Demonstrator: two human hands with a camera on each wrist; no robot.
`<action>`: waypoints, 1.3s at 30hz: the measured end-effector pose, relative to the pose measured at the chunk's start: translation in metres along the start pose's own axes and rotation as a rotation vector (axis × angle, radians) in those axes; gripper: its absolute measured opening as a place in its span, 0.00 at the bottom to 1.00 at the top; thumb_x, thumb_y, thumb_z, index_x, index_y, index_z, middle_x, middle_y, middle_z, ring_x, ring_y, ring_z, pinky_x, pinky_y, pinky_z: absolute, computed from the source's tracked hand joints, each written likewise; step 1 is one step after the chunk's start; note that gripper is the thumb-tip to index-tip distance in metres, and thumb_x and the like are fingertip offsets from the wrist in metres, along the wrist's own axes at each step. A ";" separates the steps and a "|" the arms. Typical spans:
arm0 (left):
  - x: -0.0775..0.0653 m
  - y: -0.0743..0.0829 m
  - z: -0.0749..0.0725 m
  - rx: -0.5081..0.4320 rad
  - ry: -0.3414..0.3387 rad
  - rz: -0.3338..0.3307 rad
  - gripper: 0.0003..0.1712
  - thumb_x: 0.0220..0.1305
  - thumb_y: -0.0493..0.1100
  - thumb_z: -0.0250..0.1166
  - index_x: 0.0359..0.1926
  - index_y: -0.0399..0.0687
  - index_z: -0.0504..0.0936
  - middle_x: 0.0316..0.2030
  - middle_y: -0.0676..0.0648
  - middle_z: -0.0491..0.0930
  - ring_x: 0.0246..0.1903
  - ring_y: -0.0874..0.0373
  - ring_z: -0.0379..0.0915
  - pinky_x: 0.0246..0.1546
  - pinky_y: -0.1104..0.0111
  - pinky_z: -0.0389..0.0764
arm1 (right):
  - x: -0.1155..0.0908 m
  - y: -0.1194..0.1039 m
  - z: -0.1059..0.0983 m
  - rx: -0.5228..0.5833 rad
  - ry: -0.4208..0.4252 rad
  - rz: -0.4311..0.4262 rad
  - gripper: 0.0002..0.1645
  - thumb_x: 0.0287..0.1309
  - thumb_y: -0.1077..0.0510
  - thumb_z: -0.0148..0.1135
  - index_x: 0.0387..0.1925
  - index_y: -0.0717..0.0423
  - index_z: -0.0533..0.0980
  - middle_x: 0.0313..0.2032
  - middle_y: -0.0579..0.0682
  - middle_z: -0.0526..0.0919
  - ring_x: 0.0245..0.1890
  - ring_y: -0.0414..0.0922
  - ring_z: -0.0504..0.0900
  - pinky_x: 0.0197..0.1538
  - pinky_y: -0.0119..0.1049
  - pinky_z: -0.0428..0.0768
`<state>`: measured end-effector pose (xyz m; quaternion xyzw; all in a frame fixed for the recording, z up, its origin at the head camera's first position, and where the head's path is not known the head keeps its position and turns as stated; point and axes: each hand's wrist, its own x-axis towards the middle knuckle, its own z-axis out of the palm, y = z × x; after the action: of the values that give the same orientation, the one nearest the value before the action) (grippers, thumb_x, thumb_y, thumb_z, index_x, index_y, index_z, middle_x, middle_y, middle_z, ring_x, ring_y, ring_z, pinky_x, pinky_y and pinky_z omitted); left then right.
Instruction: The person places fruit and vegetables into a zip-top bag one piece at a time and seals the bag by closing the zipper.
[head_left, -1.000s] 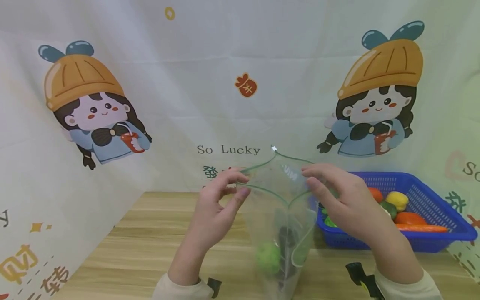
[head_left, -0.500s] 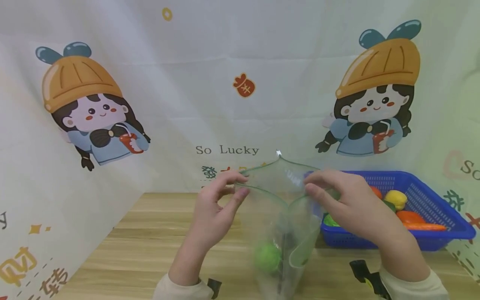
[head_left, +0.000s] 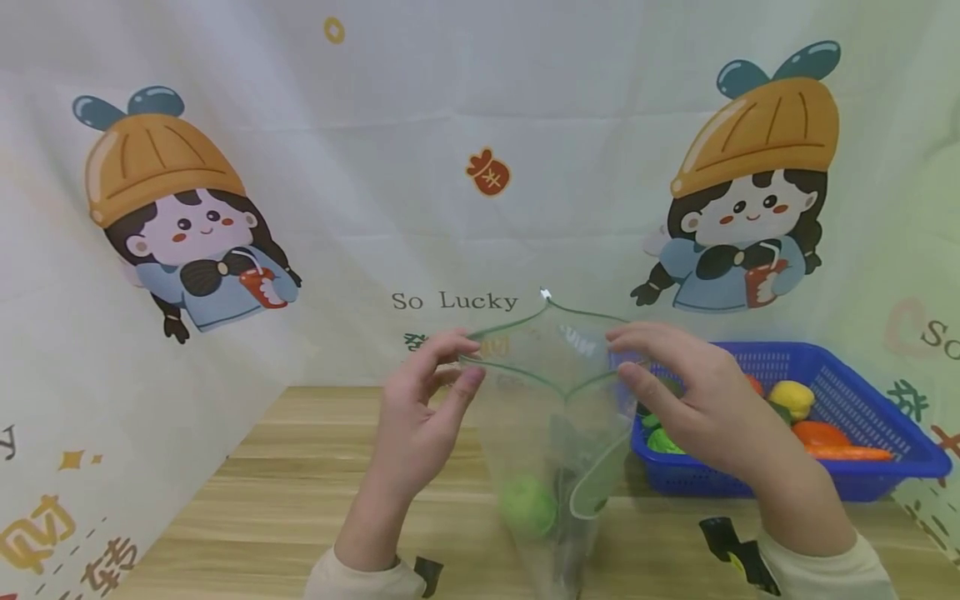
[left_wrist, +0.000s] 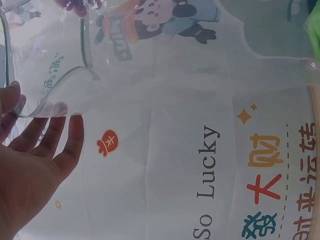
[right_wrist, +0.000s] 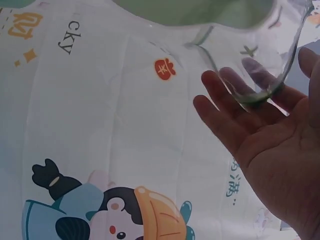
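Observation:
A clear zip bag (head_left: 506, 425) with a green line round its mouth stands upright between my hands, its mouth spread. Inside it show a round green fruit (head_left: 528, 506) and a blurred dark shape (head_left: 573, 542). At the mouth's left corner, my left hand (head_left: 420, 417) holds the rim between thumb and curled fingers. My right hand (head_left: 690, 392) is around the opposite corner. In the right wrist view, that hand's fingers (right_wrist: 220, 117) lie fairly straight along the outside of the film, with the thumb apart.
A blue basket (head_left: 795, 479) stands at the right on the wooden table (head_left: 322, 483). It contains a lemon (head_left: 791, 400), a carrot (head_left: 843, 454), and several other red and green vegetables. A printed cloth (head_left: 360, 192) hangs behind.
My left hand has shifted a little left with the bag's corner, and the mouth looks wider. My right thumb and index finger, closer together half a second ago, have spread apart.

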<state>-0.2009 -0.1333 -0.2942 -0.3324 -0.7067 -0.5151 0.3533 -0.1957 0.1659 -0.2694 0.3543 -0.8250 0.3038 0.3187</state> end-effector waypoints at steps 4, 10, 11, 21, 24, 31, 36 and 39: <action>0.000 0.001 0.001 0.011 -0.015 -0.017 0.13 0.69 0.26 0.67 0.53 0.34 0.81 0.59 0.37 0.83 0.55 0.65 0.78 0.52 0.70 0.89 | 0.000 -0.001 -0.004 0.000 -0.036 0.004 0.19 0.78 0.57 0.60 0.65 0.48 0.80 0.65 0.48 0.84 0.63 0.48 0.84 0.65 0.16 0.72; 0.000 0.002 0.001 0.007 -0.020 -0.018 0.14 0.69 0.26 0.67 0.54 0.34 0.81 0.60 0.37 0.83 0.55 0.64 0.79 0.52 0.70 0.89 | 0.000 -0.006 -0.007 0.030 -0.122 0.015 0.27 0.78 0.56 0.60 0.74 0.45 0.72 0.77 0.48 0.71 0.62 0.48 0.85 0.60 0.46 0.87; 0.001 0.002 0.002 0.006 -0.023 -0.017 0.14 0.69 0.26 0.67 0.54 0.34 0.81 0.60 0.37 0.83 0.55 0.64 0.79 0.52 0.70 0.89 | 0.000 -0.007 -0.008 0.049 -0.146 0.019 0.29 0.78 0.56 0.60 0.76 0.44 0.70 0.80 0.48 0.66 0.62 0.49 0.85 0.59 0.50 0.88; 0.001 -0.002 0.003 0.007 0.003 0.006 0.14 0.68 0.25 0.67 0.53 0.34 0.82 0.57 0.36 0.85 0.53 0.67 0.79 0.51 0.72 0.88 | 0.033 0.027 -0.050 0.048 -0.613 0.278 0.43 0.77 0.38 0.59 0.84 0.39 0.54 0.76 0.53 0.72 0.69 0.55 0.80 0.67 0.65 0.81; 0.001 -0.002 0.004 -0.002 0.005 0.011 0.14 0.68 0.25 0.67 0.53 0.33 0.82 0.56 0.36 0.85 0.52 0.67 0.79 0.51 0.71 0.88 | 0.047 0.058 -0.057 -0.053 -0.769 0.283 0.40 0.75 0.38 0.61 0.79 0.50 0.65 0.71 0.57 0.78 0.66 0.57 0.83 0.68 0.64 0.80; 0.000 -0.003 0.006 -0.015 0.017 0.009 0.18 0.67 0.25 0.68 0.56 0.33 0.81 0.55 0.36 0.85 0.49 0.67 0.79 0.51 0.71 0.89 | 0.048 0.130 -0.056 -0.306 -1.040 0.337 0.34 0.67 0.50 0.73 0.68 0.62 0.76 0.67 0.67 0.79 0.62 0.65 0.82 0.63 0.66 0.82; -0.001 -0.004 0.005 -0.020 0.024 0.003 0.17 0.66 0.24 0.68 0.56 0.33 0.81 0.55 0.35 0.85 0.48 0.67 0.79 0.51 0.71 0.89 | 0.028 0.168 -0.046 -0.410 -1.099 0.330 0.29 0.57 0.60 0.77 0.60 0.64 0.81 0.58 0.65 0.85 0.48 0.57 0.87 0.56 0.62 0.87; -0.001 -0.004 0.005 -0.023 0.022 0.007 0.17 0.66 0.24 0.68 0.55 0.32 0.81 0.55 0.35 0.84 0.49 0.67 0.79 0.51 0.71 0.89 | 0.012 0.183 -0.040 -0.416 -1.118 0.429 0.32 0.54 0.59 0.79 0.61 0.63 0.81 0.57 0.65 0.86 0.54 0.65 0.84 0.59 0.69 0.83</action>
<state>-0.2046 -0.1295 -0.2984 -0.3331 -0.6958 -0.5255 0.3589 -0.3320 0.2934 -0.2866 0.2169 -0.9612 -0.0368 -0.1662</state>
